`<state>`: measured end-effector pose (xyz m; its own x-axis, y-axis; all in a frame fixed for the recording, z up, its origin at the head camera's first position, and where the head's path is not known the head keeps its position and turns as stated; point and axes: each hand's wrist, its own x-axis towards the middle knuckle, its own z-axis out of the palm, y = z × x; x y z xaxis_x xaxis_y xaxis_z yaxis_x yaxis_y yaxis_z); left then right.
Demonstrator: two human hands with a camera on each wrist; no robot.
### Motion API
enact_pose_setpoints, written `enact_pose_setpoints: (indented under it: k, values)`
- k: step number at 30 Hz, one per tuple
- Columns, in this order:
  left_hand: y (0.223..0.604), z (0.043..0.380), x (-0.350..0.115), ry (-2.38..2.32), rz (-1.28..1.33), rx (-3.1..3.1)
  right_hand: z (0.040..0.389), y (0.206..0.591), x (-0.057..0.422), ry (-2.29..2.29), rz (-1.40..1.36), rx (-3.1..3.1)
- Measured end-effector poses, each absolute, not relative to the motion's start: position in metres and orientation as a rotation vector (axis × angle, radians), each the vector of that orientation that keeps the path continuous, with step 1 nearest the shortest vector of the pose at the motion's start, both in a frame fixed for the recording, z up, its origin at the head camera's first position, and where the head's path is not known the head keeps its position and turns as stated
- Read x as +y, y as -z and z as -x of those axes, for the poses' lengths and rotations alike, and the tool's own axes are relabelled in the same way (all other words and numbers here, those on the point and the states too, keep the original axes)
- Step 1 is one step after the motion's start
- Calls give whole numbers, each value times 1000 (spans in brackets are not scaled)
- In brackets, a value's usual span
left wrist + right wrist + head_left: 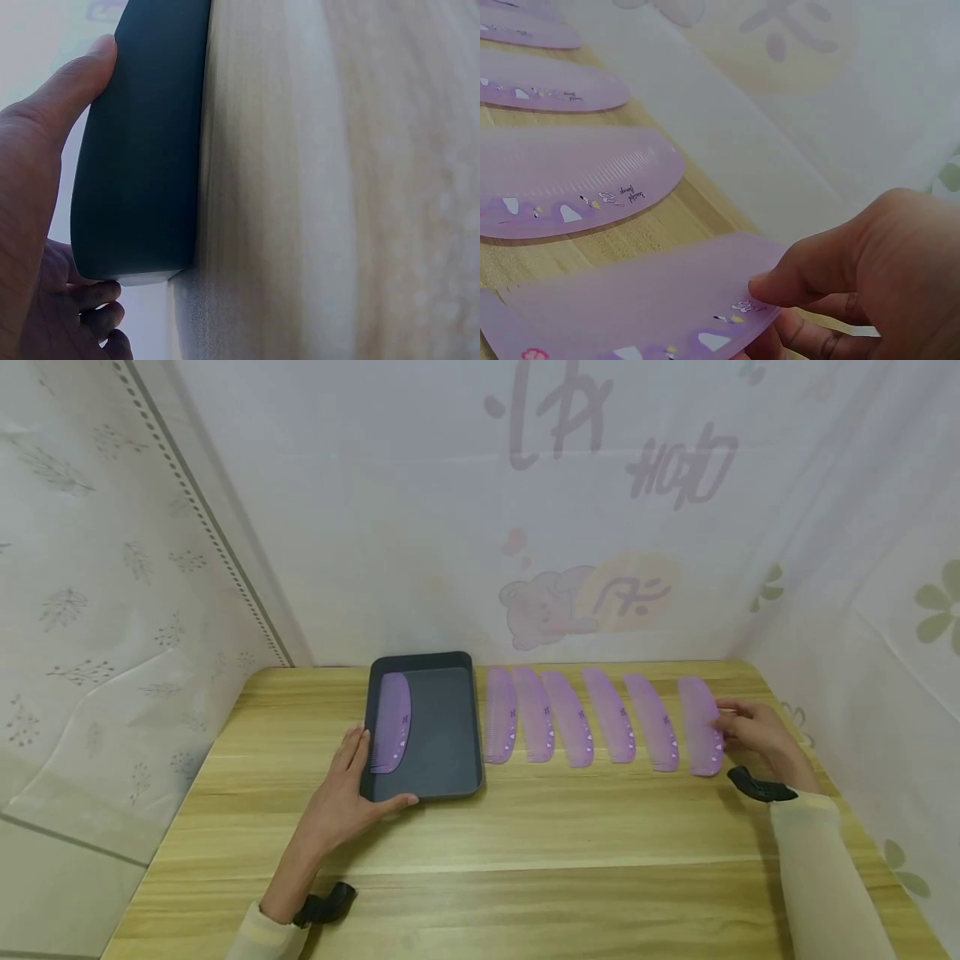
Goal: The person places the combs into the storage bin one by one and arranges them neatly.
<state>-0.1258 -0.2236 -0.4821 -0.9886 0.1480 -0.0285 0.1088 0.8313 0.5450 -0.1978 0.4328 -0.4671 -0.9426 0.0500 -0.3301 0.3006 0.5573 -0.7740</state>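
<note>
Now the right hand (759,732) pinches the rightmost comb (699,722); the left hand (341,800) rests against the tray (446,735), fingers (349,748) spread.

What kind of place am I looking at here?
Probably a small tabletop work corner screened off indoors: a wood-grain table stands among printed, fabric-like hangings on three sides, and purple combs are lined up beside a dark tray.

Tray (446,727) on counter (562,835) w/ 1 comb (392,722) inside (L side); 6 combs (609,714) in row to tray's R.
</note>
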Motion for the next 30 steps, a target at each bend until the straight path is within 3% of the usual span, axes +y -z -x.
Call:
enact_pose_setpoints:
  k: [30]
  values:
    - [484, 123, -224, -881, -231, 2973, 175, 437, 392, 1559, -261, 2569]
